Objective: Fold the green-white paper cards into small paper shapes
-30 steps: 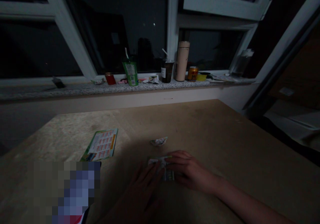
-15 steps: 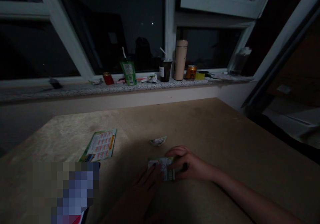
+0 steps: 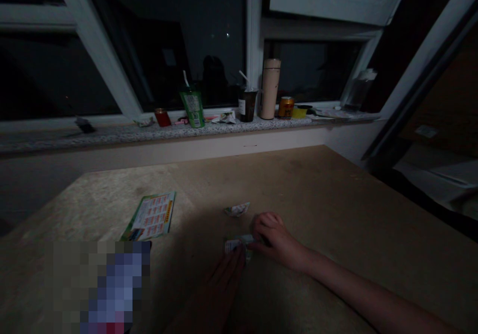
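Note:
A small printed paper (image 3: 232, 245) with green and white areas lies on the tabletop, partly covered by both hands. My left hand (image 3: 227, 270) rests flat on its lower left part, fingers stretched out. At the paper's right edge is my right hand (image 3: 275, 239), its fingers curled and its thumb against the sheet, closed on that edge. The right part of the paper appears folded over, though the fingers hide the crease. Just beyond the hands sits a small folded piece of printed paper (image 3: 238, 209).
A green-edged leaflet (image 3: 152, 217) lies on the left of the brown table (image 3: 298, 184). Below it, a blue item is pixelated. Along the window sill (image 3: 209, 131) stand a green cup (image 3: 192, 106), a dark drink cup (image 3: 247, 106), a tall flask (image 3: 270, 90) and a gold can (image 3: 286, 108).
My right hand has curled its fingers inward, and the paper's right side, flat before, now appears turned over to the left. My left hand stays on the paper.

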`<state>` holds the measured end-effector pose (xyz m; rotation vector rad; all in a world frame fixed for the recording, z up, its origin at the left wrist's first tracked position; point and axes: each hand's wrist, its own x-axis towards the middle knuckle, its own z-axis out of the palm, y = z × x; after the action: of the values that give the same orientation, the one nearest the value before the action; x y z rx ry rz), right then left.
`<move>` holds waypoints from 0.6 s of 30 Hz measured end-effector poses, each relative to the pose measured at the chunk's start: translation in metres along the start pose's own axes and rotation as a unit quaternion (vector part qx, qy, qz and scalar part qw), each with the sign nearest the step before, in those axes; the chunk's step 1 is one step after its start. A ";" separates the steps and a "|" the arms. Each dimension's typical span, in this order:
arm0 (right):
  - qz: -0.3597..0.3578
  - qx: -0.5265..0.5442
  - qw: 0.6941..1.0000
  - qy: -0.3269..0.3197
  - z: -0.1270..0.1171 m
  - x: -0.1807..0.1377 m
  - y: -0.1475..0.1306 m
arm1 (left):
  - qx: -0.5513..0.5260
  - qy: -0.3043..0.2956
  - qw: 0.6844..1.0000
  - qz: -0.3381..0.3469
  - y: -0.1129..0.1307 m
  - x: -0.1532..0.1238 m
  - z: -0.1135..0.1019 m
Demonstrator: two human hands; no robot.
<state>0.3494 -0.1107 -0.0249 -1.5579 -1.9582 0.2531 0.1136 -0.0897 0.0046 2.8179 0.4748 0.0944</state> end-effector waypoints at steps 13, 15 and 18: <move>-0.015 -0.076 0.997 -0.021 0.007 0.005 0.002 | 0.000 -0.020 1.000 -0.006 -0.001 0.003 0.003; -0.011 -0.075 0.997 -0.019 0.008 0.005 0.002 | 0.000 -0.015 1.000 -0.005 -0.001 0.002 0.003; -0.004 -0.065 0.998 -0.014 0.009 0.005 0.002 | 0.002 -0.007 1.000 0.001 -0.003 0.001 0.003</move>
<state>0.3458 -0.1032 -0.0312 -1.6375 -2.0375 0.1474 0.1140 -0.0876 0.0014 2.8203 0.4693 0.0734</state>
